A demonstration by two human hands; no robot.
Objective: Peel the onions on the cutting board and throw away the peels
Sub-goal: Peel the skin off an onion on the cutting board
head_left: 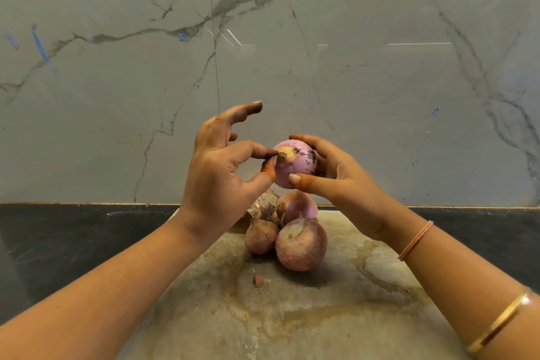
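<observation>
1. My right hand holds the pink onion up above the cutting board.
2. My left hand pinches its dry tip.
3. If I pull too hard, the onion could slip and hit the onions below.

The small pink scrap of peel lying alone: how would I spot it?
Start at the stained stone cutting board on the dark counter. Nearer the camera than the pile of red onions lies the small pink scrap of peel, flat, alone, touching nothing.
</observation>
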